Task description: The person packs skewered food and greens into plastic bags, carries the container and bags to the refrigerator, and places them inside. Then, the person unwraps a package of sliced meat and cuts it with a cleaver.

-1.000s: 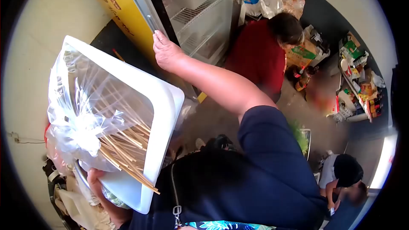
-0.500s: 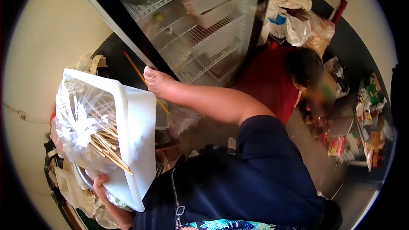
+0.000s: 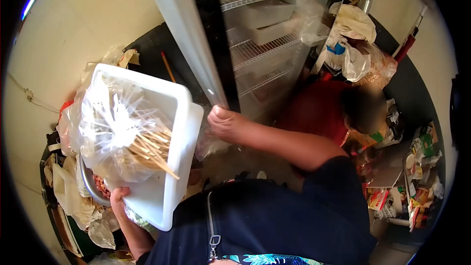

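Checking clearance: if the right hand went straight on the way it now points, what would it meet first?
Past the silver refrigerator door edge it seems to hold, the right hand would probably meet the white rectangular plastic tub, though depth is unclear.

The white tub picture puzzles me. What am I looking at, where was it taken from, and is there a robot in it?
No robot here: just a person working with two bare hands. One camera, worn on that person's head, looks forward and down. The left hand holds a white plastic tub with a clear plastic bag and a bunch of wooden skewers in it. The right hand is at the silver edge of a refrigerator with wire shelves. Partly behind the tub is a metal bowl of reddish bits, too small to name. The red top is another person's.
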`<state>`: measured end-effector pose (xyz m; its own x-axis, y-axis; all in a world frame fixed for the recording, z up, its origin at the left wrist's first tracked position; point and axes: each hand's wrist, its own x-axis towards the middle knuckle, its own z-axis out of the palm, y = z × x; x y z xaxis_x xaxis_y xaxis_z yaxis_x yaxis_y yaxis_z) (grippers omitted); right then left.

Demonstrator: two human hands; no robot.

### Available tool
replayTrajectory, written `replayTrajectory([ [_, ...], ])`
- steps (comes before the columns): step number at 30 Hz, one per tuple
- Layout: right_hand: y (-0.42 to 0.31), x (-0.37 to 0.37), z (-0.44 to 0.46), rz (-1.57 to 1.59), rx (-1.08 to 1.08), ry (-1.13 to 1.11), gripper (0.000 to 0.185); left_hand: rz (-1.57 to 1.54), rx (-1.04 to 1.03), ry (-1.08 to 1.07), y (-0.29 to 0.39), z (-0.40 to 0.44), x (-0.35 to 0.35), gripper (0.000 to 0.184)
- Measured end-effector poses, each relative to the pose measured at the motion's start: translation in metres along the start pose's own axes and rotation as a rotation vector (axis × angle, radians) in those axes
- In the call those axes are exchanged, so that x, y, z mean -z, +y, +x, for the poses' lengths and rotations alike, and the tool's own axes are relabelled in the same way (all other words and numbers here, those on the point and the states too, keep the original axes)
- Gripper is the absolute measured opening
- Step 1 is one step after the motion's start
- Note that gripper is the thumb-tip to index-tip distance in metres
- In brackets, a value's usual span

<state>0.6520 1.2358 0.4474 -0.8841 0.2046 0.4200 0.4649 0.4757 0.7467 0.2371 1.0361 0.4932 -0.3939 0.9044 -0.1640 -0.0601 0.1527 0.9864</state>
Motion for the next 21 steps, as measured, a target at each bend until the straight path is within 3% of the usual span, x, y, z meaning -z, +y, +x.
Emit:
replayTrajectory([
  [1, -0.002, 0.006, -0.005, 0.022, -0.018, -0.034, 0.023, 0.282, -0.148, -0.094, 0.000, 0.003, 0.006, 0.014],
  [4, -0.003, 0.036, -0.020, 0.067, -0.042, -0.107, 0.023, 0.148, 0.004, 0.003, 0.026, 0.000, -0.025, 0.017],
  [9, -0.001, 0.054, -0.028, 0.060, -0.015, -0.191, 0.021, 0.116, 0.061, -0.075, 0.018, 0.023, -0.032, 0.016],
  [13, -0.011, 0.032, -0.034, -0.464, 0.105, -0.210, 0.018, -0.137, 0.145, -0.104, 0.021, 0.022, -0.058, 0.018],
  [18, -0.021, 0.027, -0.033, -0.754, 0.197, -0.238, 0.017, -0.084, 0.115, -0.199, -0.002, 0.037, -0.040, 0.018],
  [19, -0.025, 0.026, -0.032, -0.798, 0.196, -0.245, 0.017, -0.054, 0.121, -0.243, -0.004, 0.038, -0.028, 0.018],
  [21, -0.030, 0.021, -0.030, -0.896, 0.175, -0.270, 0.018, 0.438, -0.013, -0.216, -0.004, 0.048, -0.018, 0.023],
])
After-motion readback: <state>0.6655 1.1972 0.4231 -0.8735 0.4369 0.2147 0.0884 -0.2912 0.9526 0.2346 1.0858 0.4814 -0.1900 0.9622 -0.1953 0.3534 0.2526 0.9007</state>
